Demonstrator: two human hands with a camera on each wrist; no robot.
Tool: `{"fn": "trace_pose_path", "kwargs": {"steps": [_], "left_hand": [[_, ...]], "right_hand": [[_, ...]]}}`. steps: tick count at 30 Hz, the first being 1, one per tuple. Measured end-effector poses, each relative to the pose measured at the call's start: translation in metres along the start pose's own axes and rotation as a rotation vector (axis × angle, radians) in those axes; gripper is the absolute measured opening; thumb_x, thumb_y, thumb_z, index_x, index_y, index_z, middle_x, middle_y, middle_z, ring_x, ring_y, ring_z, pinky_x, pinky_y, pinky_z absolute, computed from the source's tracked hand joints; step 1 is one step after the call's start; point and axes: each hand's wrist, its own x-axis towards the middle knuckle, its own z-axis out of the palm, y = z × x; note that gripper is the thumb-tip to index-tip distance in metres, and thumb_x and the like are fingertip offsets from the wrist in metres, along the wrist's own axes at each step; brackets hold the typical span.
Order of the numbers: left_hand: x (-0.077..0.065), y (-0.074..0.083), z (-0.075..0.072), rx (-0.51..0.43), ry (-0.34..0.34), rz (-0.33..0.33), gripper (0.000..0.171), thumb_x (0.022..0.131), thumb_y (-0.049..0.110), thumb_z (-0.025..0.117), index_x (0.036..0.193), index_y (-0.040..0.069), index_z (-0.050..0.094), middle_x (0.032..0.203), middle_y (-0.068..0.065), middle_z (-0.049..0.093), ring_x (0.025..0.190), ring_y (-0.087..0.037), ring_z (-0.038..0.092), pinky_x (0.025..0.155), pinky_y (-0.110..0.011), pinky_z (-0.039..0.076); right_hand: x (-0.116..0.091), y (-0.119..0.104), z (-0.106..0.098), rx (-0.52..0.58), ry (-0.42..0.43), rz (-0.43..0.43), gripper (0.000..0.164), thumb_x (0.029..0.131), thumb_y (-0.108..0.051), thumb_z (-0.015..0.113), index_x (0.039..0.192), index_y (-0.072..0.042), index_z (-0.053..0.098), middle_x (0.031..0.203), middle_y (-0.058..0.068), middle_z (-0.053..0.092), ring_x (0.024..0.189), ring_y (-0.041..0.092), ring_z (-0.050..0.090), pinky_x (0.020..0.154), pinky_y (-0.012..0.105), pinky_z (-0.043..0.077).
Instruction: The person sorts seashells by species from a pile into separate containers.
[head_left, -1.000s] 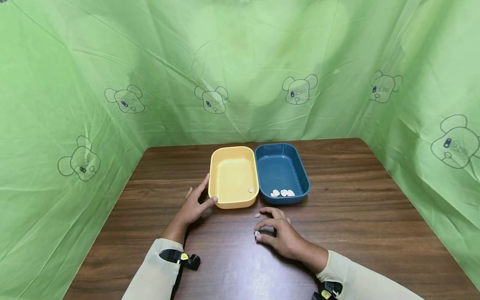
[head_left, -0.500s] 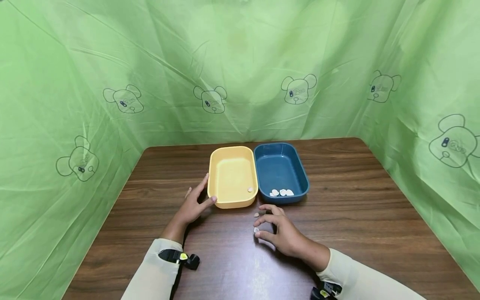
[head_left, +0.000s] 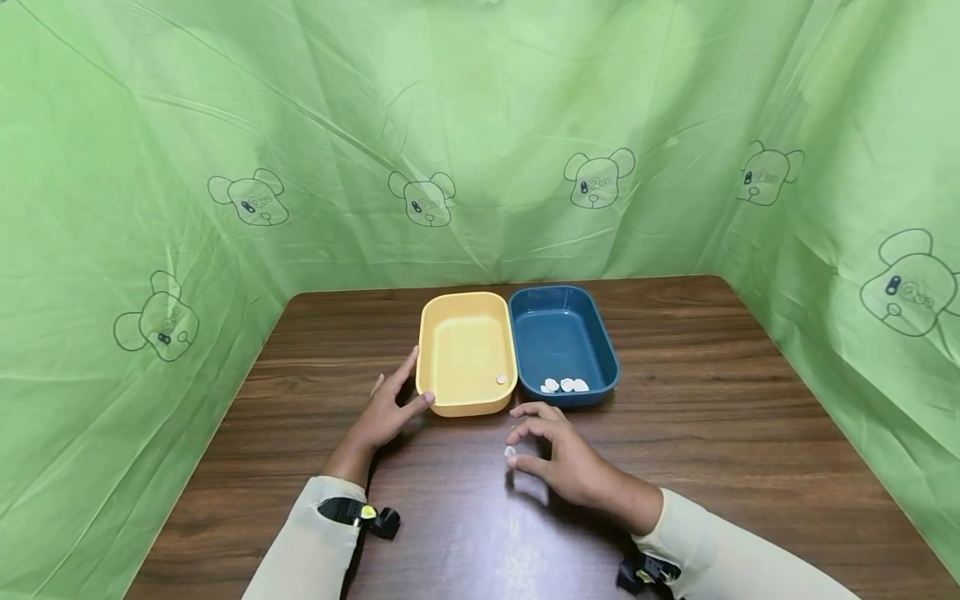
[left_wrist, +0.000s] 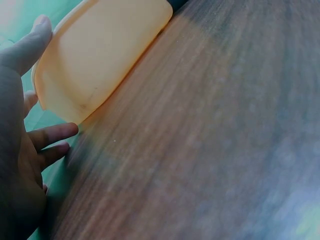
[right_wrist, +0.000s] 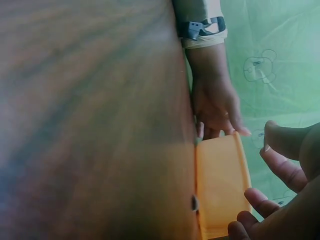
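My right hand (head_left: 573, 467) pinches a small white shell-like piece (head_left: 510, 452) between thumb and index finger, a little above the table in front of the two trays. Its other fingers are spread and bent. My left hand (head_left: 382, 414) rests against the left side of the yellow tray (head_left: 467, 410), thumb at the near corner and fingers along the wall. One small pale piece (head_left: 501, 379) lies inside that tray. Several white pieces (head_left: 567, 385) sit at the near end of the blue tray (head_left: 566, 401). In the right wrist view a small dark-looking piece (right_wrist: 195, 203) lies before the yellow tray.
Both trays stand side by side, touching, on a brown wood-grain table (head_left: 697, 400). A green cloth (head_left: 495, 100) with bear drawings hangs around the back and sides. Each sleeve carries a black wrist strap with a camera.
My right hand has raised the pinched piece off the table and moved slightly forward. A second piece near its fingertips is now out of sight in the head view. The left hand stays put.
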Motion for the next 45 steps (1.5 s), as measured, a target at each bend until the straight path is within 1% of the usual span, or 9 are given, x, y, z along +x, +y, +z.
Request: {"fn": "trace_pose_path", "kwargs": {"steps": [6,11,13,17,21,26,30,35,45], "left_hand": [[0.0,-0.001,0.001,-0.005,-0.009,-0.013,0.093,0.105,0.045,0.071,0.177,0.034,0.013,0.181,-0.002,0.029,0.168,-0.036,0.029,0.131,-0.075,-0.006],[-0.001,-0.001,0.001,-0.014,-0.006,-0.011,0.092,0.105,0.044,0.071,0.177,0.032,0.014,0.18,-0.006,0.03,0.167,-0.039,0.03,0.13,-0.077,-0.006],[-0.001,0.0,0.001,-0.019,-0.003,-0.007,0.092,0.105,0.043,0.071,0.177,0.031,0.015,0.18,-0.007,0.031,0.167,-0.039,0.03,0.129,-0.078,-0.006],[-0.001,0.001,0.0,-0.015,-0.001,-0.004,0.091,0.106,0.042,0.071,0.177,0.03,0.016,0.18,-0.007,0.03,0.167,-0.039,0.029,0.129,-0.079,-0.005],[-0.001,0.001,0.0,-0.011,-0.006,-0.002,0.091,0.106,0.042,0.071,0.177,0.03,0.016,0.181,-0.007,0.029,0.167,-0.04,0.029,0.129,-0.079,-0.005],[0.0,0.001,0.0,-0.014,-0.002,0.01,0.091,0.105,0.042,0.071,0.177,0.028,0.017,0.18,-0.007,0.03,0.167,-0.04,0.029,0.128,-0.08,-0.004],[-0.001,0.002,0.0,-0.015,-0.004,0.011,0.092,0.105,0.043,0.071,0.177,0.027,0.017,0.18,-0.008,0.031,0.167,-0.04,0.029,0.128,-0.08,-0.004],[-0.001,0.003,0.0,-0.023,-0.006,0.008,0.092,0.105,0.042,0.071,0.177,0.027,0.016,0.18,-0.008,0.031,0.167,-0.04,0.028,0.128,-0.081,-0.005],[-0.001,0.002,0.0,-0.027,-0.003,0.008,0.092,0.105,0.041,0.071,0.177,0.029,0.016,0.18,-0.007,0.03,0.168,-0.039,0.028,0.128,-0.08,-0.006]], "right_hand": [[0.007,-0.008,-0.007,-0.007,0.04,-0.042,0.019,0.09,-0.012,0.09,0.099,-0.024,0.078,0.139,0.007,0.068,0.134,0.032,0.057,0.113,0.042,0.044],[0.016,-0.015,-0.013,0.019,0.076,-0.075,0.017,0.091,-0.009,0.089,0.102,-0.017,0.079,0.14,0.014,0.068,0.135,0.035,0.06,0.108,0.037,0.053],[0.022,-0.018,-0.015,0.025,0.093,-0.086,0.016,0.091,-0.009,0.089,0.102,-0.016,0.08,0.14,0.015,0.068,0.135,0.036,0.06,0.109,0.036,0.051],[0.032,-0.022,-0.019,0.023,0.12,-0.091,0.015,0.091,-0.009,0.089,0.101,-0.016,0.08,0.141,0.015,0.068,0.137,0.038,0.058,0.114,0.045,0.042],[0.041,-0.025,-0.02,0.015,0.135,-0.072,0.014,0.092,-0.01,0.089,0.1,-0.016,0.079,0.142,0.015,0.067,0.138,0.04,0.056,0.113,0.054,0.04],[0.05,-0.024,-0.018,-0.022,0.155,-0.059,0.014,0.093,-0.012,0.088,0.103,-0.015,0.079,0.144,0.015,0.065,0.138,0.041,0.055,0.111,0.057,0.042],[0.058,-0.023,-0.016,-0.046,0.159,-0.053,0.012,0.094,-0.013,0.086,0.104,-0.014,0.079,0.146,0.019,0.063,0.139,0.043,0.053,0.11,0.062,0.043],[0.069,-0.022,-0.016,-0.07,0.16,-0.027,0.012,0.096,-0.014,0.085,0.106,-0.012,0.079,0.149,0.02,0.06,0.144,0.044,0.048,0.113,0.066,0.042],[0.089,-0.017,-0.015,-0.138,0.166,0.05,0.016,0.098,-0.018,0.084,0.113,-0.012,0.081,0.153,0.016,0.058,0.15,0.043,0.041,0.116,0.067,0.043]]}}
